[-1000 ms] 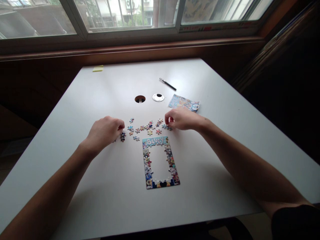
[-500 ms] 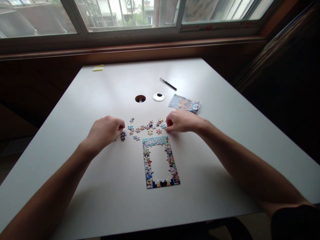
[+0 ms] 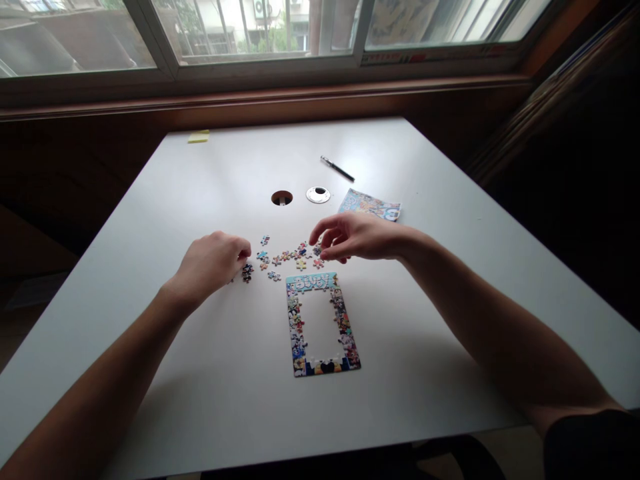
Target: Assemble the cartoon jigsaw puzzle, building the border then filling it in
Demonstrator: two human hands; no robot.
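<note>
One frame (image 3: 295,325), a partly filled jigsaw, is lying flat on the table (image 3: 240,387), its centre showing bare tabletop. Clock positions are running from this frame. Loose pieces (image 3: 287,256): lying scattered at eleven o'clock. Left hand (image 3: 215,261): resting at ten o'clock, fingers curling just beside the pieces; whether it is grasping one, cannot tell. Right hand (image 3: 353,238): hovering at one o'clock, thumb and fingers parting above the pieces, grip released. Leaflet (image 3: 373,204): lying at one o'clock, partly hiding behind that hand. Pen (image 3: 337,169): lying at twelve o'clock, farther off.
</note>
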